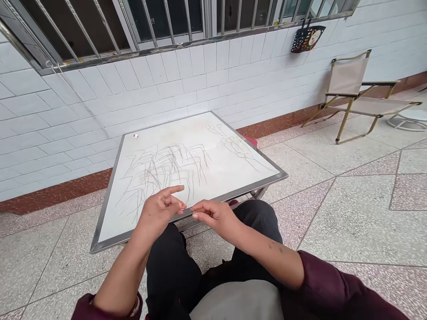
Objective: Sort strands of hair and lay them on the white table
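Over the table's near edge, my left hand (159, 209) pinches thumb against a fingertip, with its index finger stretched out. My right hand (216, 215) is closed in a pinch just beside it. A thin wire (191, 210) shows between the two sets of fingertips, mostly hidden by them. Beyond my hands, many thin bent wires (171, 155) lie in a loose, overlapping spread on the white table (216, 182). Several wires with looped ends (245, 155) lie apart along the table's right side.
A small white and red object (135, 136) sits in the table's far left corner. The tiled wall (187, 89) with a barred window stands behind the table. A dark patterned bag (307, 39) hangs from the sill, and a folding chair (350, 80) stands at the right.
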{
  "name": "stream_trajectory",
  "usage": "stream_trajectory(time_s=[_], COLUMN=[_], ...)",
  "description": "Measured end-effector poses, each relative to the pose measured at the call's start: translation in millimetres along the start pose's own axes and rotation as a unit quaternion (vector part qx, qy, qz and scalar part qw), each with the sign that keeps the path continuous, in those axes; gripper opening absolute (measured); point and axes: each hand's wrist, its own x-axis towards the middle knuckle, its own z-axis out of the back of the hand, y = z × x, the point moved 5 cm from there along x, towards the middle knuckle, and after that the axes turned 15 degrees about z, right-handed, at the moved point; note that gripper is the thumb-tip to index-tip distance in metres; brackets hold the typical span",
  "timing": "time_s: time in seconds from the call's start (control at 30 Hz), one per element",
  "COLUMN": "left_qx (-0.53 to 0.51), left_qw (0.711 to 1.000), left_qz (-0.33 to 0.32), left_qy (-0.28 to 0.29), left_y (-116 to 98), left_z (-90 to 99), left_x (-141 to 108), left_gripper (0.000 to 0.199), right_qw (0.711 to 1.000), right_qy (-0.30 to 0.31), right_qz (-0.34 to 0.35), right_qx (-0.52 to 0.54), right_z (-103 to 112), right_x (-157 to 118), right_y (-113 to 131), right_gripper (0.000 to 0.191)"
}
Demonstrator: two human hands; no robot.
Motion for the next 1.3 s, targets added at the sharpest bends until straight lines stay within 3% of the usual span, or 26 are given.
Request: stream_trajectory(time_s=[0.13,0.27,0.5,0.7,0.93,1.3], left_qx=[-0.073,-0.168,-0.232,-0.240,-0.216,-0.212], left_qw=[0.995,0.986,0.972,0.971,0.976,0.975], left_qz=[0.021,0.024,0.040,0.009,0.010,0.011], left_qy=[0.057,0.001,-0.006,-0.018,0.030,0.070], left_y=[10,32,67,65,63,61], left_z=[8.6,30.5,6.8,3.1,-20.1,-31.5], left_x=[2,1,-1,-3,-11,-16], left_gripper=[0.070,0.072,0.067,0.057,0.055,0.054], right_qw=[0.995,0.978,0.959,0.969,0.996,0.994], right_qy=[-0.053,-0.078,-0.094,-0.059,-0.029,-0.048], right_qz=[-0.061,-0.118,-0.145,-0.130,-0.029,-0.041], right_qx=[0.064,0.155,0.226,0.200,0.082,0.091], right_z=[-7,-1,-3,-3,-1,8], right_x=[-5,-13,-12,-16,-13,-13], right_y=[-14,-25,-30,-37,-23,-24], right_gripper=[0.015,0.022,0.030,0.029,0.030,0.024])
